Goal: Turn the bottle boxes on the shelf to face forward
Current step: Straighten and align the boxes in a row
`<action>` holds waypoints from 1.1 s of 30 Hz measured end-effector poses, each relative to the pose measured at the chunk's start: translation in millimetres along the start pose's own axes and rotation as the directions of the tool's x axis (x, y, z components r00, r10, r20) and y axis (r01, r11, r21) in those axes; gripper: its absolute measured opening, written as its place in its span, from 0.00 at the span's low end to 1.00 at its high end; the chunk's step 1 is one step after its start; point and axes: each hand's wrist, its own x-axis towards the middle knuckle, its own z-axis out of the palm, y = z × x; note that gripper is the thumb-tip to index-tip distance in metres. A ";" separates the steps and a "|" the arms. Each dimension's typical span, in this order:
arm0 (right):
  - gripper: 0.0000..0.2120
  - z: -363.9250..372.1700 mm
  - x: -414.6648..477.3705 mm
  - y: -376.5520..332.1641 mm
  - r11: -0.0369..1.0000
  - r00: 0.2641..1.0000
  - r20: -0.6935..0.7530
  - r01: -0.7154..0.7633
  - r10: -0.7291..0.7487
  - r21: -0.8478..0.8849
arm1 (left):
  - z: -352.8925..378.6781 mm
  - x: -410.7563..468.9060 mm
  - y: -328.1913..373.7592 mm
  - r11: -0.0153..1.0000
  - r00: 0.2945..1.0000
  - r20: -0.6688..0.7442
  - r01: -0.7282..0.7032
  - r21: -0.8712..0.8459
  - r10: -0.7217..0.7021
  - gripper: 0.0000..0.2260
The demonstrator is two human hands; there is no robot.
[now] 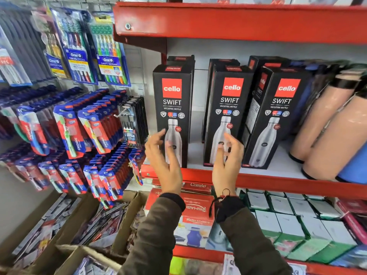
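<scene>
At centre frame we see three black Cello Swift bottle boxes standing upright along the red shelf [258, 180]: the left box [172, 108] and middle box [228, 108] face squarely forward, while the right box [282, 112] leans slightly, its side panel showing. More black boxes [266, 61] stand behind them.

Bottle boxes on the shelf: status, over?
Left hand and right hand open, raised before the front row, no grip. Three front Cello Swift boxes face forward, rightmost slightly angled. Leaning tan bottles crowd the right side.
</scene>
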 end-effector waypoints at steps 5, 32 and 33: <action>0.23 -16.7 18.6 19.4 0.988 0.987 0.032 -0.156 0.157 -0.016 | 37.0 -23.0 16.4 0.995 0.969 0.246 -0.013 -0.095 0.036 0.14; 0.17 -57.1 25.2 38.7 0.946 0.898 0.310 -0.323 0.313 -0.021 | 57.6 -37.7 11.3 0.836 0.710 0.444 0.492 0.242 -0.547 0.21; 0.17 -58.1 24.0 38.2 0.949 0.901 0.306 -0.315 0.308 -0.027 | 56.1 -38.5 11.9 0.841 0.714 0.447 0.485 0.241 -0.540 0.21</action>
